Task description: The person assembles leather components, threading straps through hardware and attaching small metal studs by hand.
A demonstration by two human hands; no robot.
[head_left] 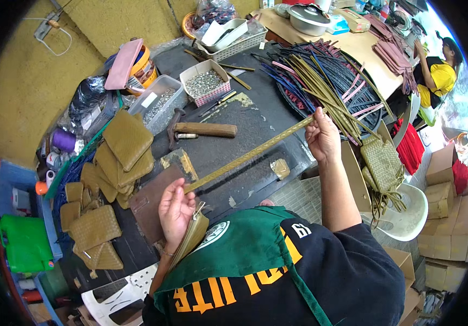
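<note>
A woven olive strap (253, 152) is drawn out nearly straight above the table (257, 120), slanting along its near edge and rising toward its right end. The left hand (174, 211) pinches the lower end between thumb and fingers, and the right hand (322, 136) pinches the other end in the same way. An olive zippered pouch (190, 234) sits between the left forearm and the green apron (245, 233). Below the strap, a small tan scrap (280, 169) lies by the table's near edge; just beside the left hand is a flat brown board (155, 204). Beyond the strap, toward the middle, rests a hammer (206, 129) with a wooden handle. Olive panels (128, 140) are heaped toward the table's left end. Along the far edge stand a clear tub (163, 98) and a pink-and-white box (207, 86), both holding small metal pieces. Near the right end, loose strips (321, 89) in olive, blue and pink pile over a round black tray (281, 92). Well apart, past that end, is a co-worker in a yellow shirt (441, 77).
</note>
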